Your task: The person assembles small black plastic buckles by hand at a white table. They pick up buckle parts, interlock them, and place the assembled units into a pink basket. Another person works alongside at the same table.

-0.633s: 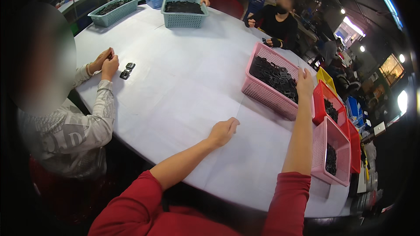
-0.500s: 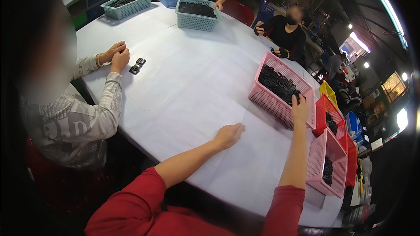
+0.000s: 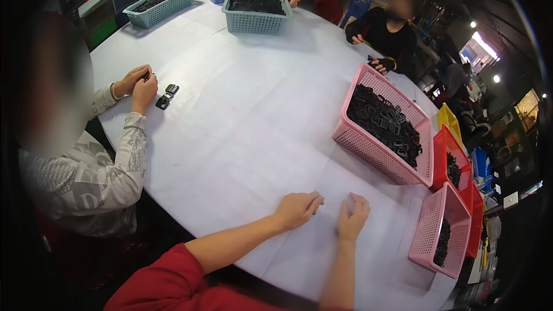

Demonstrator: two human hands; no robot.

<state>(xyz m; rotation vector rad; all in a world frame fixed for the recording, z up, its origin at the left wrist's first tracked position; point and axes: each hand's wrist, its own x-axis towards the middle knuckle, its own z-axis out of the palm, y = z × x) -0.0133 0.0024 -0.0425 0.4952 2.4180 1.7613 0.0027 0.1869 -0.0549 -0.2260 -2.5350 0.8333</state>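
My left hand point(image 3: 298, 211) is closed over the white tabletop, fingertips pinched together; whatever it holds is hidden. A short gap to its right is my right hand point(image 3: 353, 217), fingers curled inward, with any thing in it out of sight. Beyond them to the right stands a pink perforated basket point(image 3: 360, 147) filled with small black plastic buckle-like pieces point(image 3: 385, 124). Neither hand touches the basket.
Nearer right stand a smaller pink basket point(image 3: 423, 239), red bins point(image 3: 442, 155) and a yellow bin point(image 3: 448, 120). A co-worker's hands point(image 3: 138, 86) are by black pieces point(image 3: 167, 97) at left. Another person grips a teal basket point(image 3: 253, 23); a third sits far right.
My right hand has left the pink basket and come back left, near my left hand. The person at the far side now has both hands on the teal basket.
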